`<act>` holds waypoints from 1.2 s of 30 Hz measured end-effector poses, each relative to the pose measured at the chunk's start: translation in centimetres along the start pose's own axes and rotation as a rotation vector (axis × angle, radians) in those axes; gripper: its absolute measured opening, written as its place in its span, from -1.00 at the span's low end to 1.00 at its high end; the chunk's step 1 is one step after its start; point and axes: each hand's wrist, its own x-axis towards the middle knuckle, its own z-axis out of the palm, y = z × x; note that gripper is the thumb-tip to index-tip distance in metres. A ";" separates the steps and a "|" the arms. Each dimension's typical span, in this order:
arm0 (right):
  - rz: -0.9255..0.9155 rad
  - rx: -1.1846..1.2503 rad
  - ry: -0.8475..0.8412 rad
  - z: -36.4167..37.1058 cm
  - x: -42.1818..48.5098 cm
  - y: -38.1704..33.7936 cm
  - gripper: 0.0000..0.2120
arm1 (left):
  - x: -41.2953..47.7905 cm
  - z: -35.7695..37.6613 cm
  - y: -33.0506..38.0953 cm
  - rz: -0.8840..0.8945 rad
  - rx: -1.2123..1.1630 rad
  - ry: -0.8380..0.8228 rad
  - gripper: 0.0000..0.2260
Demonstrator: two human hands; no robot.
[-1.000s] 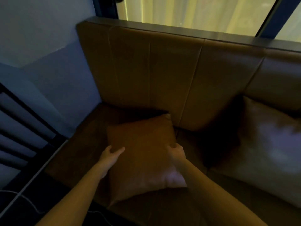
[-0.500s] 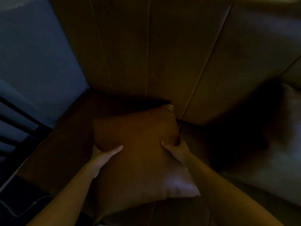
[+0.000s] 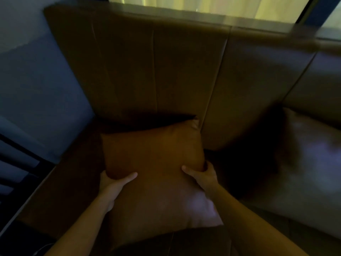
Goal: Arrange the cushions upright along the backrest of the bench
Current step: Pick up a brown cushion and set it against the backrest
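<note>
An orange-brown square cushion (image 3: 155, 163) lies tilted on the brown bench seat (image 3: 70, 182), its far corner touching the backrest (image 3: 156, 71). My left hand (image 3: 114, 183) grips its left edge, thumb on top. My right hand (image 3: 201, 176) grips its right edge, fingers curled around the side. A second, paler cushion (image 3: 310, 167) leans against the backrest at the right, blurred and partly in shadow.
A blue-grey wall (image 3: 36, 80) closes off the bench's left end. Dark slats (image 3: 14, 163) stand at the lower left beside the seat edge. A lit curtained window (image 3: 221, 6) runs above the backrest. The scene is dim.
Both hands have closed on the cushion's sides, having first rested on it, and its near part has risen slightly. The camera dipped, then tilted back up.
</note>
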 end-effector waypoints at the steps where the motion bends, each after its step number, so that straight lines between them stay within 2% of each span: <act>1: -0.026 0.029 0.017 -0.7 -0.6 -0.6 0.20 | -0.4 0.3 1.0 0.026 -0.005 0.001 0.22; 5: -0.118 0.150 0.074 -3.4 -2.5 -2.8 0.19 | -1.0 1.9 5.2 0.147 -0.027 -0.032 0.12; 9: -0.171 0.216 0.161 -5.4 -3.6 -4.0 0.18 | -0.9 4.2 8.4 0.224 0.022 -0.086 0.13; 14: -0.178 0.270 0.188 -8.7 -2.5 -4.7 0.18 | 0.4 8.3 10.8 0.284 0.089 -0.176 0.14; 21: -0.075 0.227 0.230 -11.7 0.2 -2.3 0.15 | 3.4 13.4 9.4 0.228 0.176 -0.262 0.17; 29: 0.018 0.138 0.184 -12.0 1.6 -1.8 0.13 | 4.8 14.6 8.9 0.221 0.218 -0.213 0.15; 36: -0.065 0.098 0.168 -12.1 1.9 -1.9 0.06 | 4.4 14.0 8.3 0.215 0.235 -0.158 0.13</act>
